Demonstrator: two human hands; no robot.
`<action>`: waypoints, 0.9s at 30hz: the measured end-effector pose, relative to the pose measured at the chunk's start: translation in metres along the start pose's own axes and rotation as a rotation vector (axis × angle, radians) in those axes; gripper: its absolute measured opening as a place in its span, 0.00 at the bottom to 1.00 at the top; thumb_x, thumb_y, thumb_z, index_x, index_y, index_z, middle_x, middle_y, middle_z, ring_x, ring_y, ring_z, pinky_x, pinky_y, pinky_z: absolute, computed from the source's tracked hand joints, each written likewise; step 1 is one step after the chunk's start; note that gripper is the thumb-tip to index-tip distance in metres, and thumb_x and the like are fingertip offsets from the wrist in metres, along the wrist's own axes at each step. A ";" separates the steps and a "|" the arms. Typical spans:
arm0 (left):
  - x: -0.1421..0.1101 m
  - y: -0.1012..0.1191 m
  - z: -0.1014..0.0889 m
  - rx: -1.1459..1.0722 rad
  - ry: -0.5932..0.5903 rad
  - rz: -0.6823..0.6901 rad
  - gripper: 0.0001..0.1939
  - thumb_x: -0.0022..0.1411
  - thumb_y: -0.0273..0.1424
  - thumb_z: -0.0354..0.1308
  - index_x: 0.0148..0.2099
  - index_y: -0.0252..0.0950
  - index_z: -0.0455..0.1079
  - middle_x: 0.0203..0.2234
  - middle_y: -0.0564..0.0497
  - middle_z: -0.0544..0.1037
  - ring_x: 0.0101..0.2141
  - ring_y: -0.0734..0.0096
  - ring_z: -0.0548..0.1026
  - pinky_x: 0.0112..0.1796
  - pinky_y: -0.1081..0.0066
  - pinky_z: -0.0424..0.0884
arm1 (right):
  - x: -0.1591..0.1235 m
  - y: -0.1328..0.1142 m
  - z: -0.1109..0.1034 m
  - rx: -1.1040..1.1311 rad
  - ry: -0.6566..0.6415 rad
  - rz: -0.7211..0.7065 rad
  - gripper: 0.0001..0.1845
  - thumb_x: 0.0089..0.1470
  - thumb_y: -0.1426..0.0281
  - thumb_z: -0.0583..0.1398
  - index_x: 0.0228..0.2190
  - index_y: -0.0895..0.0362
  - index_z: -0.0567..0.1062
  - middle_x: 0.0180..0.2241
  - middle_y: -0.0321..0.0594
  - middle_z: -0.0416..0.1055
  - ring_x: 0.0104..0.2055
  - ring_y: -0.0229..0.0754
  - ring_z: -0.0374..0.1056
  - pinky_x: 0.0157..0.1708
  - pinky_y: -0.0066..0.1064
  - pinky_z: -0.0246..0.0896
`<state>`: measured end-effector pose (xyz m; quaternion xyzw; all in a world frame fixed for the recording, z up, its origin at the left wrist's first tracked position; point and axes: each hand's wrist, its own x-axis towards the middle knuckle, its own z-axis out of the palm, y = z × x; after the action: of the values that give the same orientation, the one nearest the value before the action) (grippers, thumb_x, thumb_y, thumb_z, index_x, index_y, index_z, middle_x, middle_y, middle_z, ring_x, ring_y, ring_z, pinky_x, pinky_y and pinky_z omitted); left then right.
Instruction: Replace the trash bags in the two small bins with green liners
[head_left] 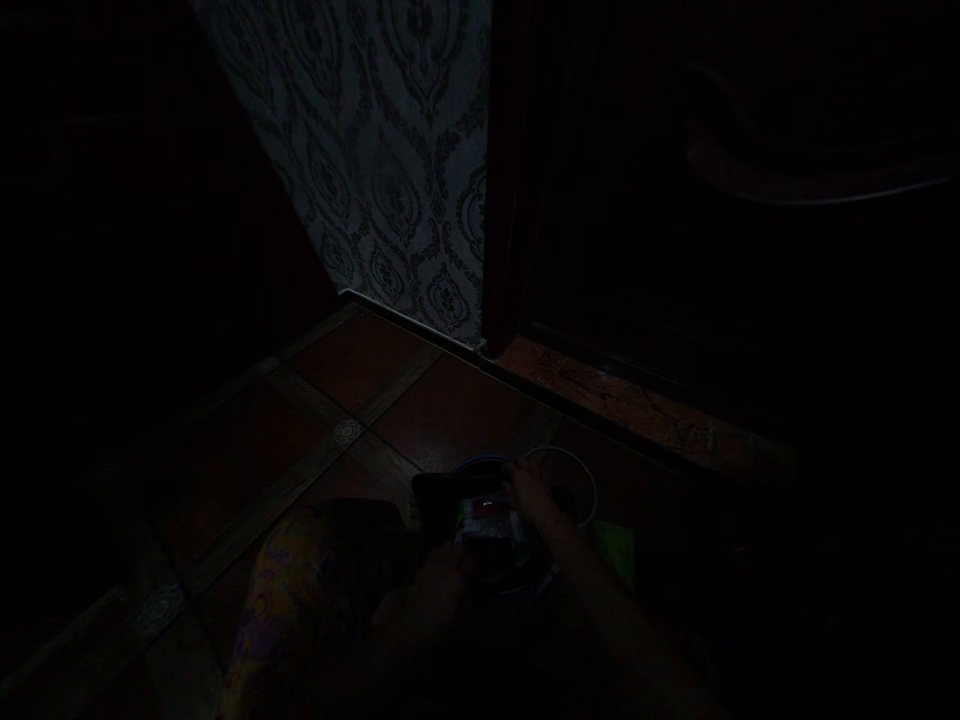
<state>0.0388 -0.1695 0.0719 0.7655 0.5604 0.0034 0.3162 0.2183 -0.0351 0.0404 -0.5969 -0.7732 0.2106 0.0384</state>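
Observation:
The picture is very dark. A round container with a blue rim stands on the floor, low in the middle. Dark material, perhaps a bag, lies over its near-left edge. Inside shows a pale packet with a red patch. My right hand is at the container's far right rim, fingers bent and closed; what they grip is hidden in the gloom. On the near-left side my left hand lies close to the dark material, its fingers lost in shadow.
A thin pale ring and a green piece lie right of the container. My patterned clothing covers the lower left. Beyond the floor tiles stand a wallpapered wall and a doorway with a raised sill.

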 end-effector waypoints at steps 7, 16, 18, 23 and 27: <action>0.018 0.009 0.031 0.311 -0.173 -0.013 0.18 0.59 0.21 0.44 0.43 0.34 0.74 0.43 0.41 0.76 0.50 0.57 0.67 0.54 0.49 0.52 | -0.002 0.003 -0.002 -0.027 -0.043 0.043 0.13 0.53 0.73 0.52 0.32 0.60 0.77 0.41 0.51 0.71 0.45 0.47 0.63 0.45 0.36 0.52; 0.012 0.007 0.009 0.216 -0.158 -0.020 0.14 0.60 0.23 0.47 0.40 0.34 0.74 0.41 0.43 0.77 0.46 0.60 0.69 0.54 0.52 0.52 | -0.013 0.010 -0.024 0.216 0.065 0.097 0.13 0.53 0.66 0.55 0.30 0.58 0.78 0.36 0.44 0.75 0.40 0.41 0.68 0.39 0.28 0.55; 0.011 0.006 0.004 0.218 -0.121 -0.005 0.13 0.61 0.25 0.48 0.40 0.35 0.74 0.40 0.44 0.77 0.46 0.60 0.69 0.53 0.53 0.52 | -0.015 0.010 -0.028 0.282 0.087 0.117 0.12 0.53 0.66 0.55 0.28 0.59 0.77 0.34 0.45 0.75 0.39 0.41 0.68 0.38 0.29 0.56; 0.008 0.004 -0.011 0.212 0.020 0.091 0.09 0.60 0.30 0.51 0.35 0.37 0.73 0.34 0.48 0.77 0.42 0.63 0.69 0.52 0.54 0.52 | -0.016 0.006 -0.039 0.374 0.111 0.144 0.12 0.52 0.68 0.55 0.26 0.60 0.76 0.33 0.47 0.74 0.36 0.41 0.68 0.35 0.28 0.56; 0.003 0.007 -0.027 0.118 0.072 0.115 0.08 0.60 0.28 0.51 0.34 0.38 0.71 0.35 0.50 0.75 0.40 0.66 0.68 0.48 0.58 0.55 | -0.019 0.003 -0.048 0.435 0.130 0.157 0.13 0.52 0.67 0.54 0.24 0.59 0.74 0.31 0.46 0.74 0.34 0.40 0.68 0.32 0.28 0.55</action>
<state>0.0360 -0.1557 0.0956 0.8131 0.5258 0.0159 0.2496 0.2413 -0.0393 0.0870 -0.6453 -0.6567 0.3356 0.1994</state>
